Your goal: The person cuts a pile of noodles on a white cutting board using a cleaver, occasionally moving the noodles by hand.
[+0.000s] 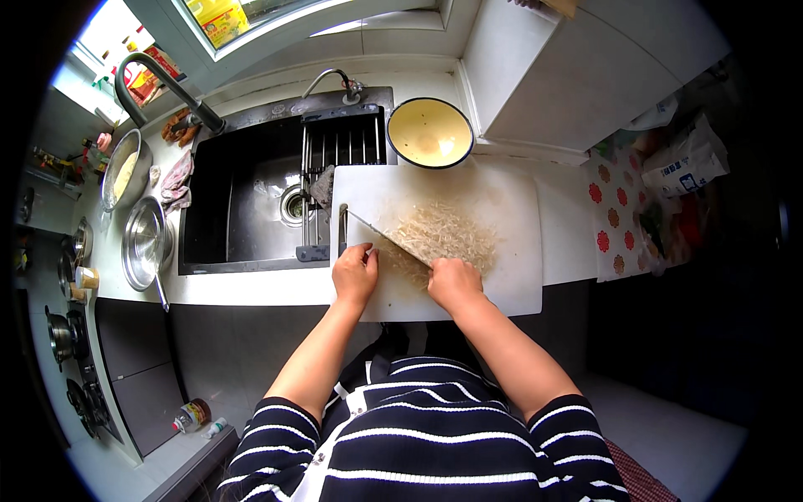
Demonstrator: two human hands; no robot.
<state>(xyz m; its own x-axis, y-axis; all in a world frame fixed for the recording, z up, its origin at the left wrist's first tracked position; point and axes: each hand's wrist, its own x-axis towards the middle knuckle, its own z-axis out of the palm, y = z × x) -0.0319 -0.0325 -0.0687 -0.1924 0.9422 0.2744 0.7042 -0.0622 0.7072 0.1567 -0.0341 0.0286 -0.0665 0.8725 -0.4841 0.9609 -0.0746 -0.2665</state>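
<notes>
A white cutting board point(510, 284) lies on the counter in front of me, its left part reaching to the sink. On it is a heap of thin, pale shreds point(447, 234), perhaps a cut vegetable. My right hand point(456, 284) is closed round the handle of a kitchen knife point(389, 236), whose blade points up and left along the heap's left side. My left hand point(355, 272) is at the board's left edge, below the slot, fingers curled together; anything in them is too small to make out. Behind the board stands a cream bowl point(431, 132) with a dark rim.
Left of the board is a black sink point(242, 201) with a metal rack point(343, 142) and a grey pad point(323, 187). Farther left stand a steel strainer point(144, 238) and a metal bowl point(113, 180). A flower-patterned cloth point(615, 209) lies at the right.
</notes>
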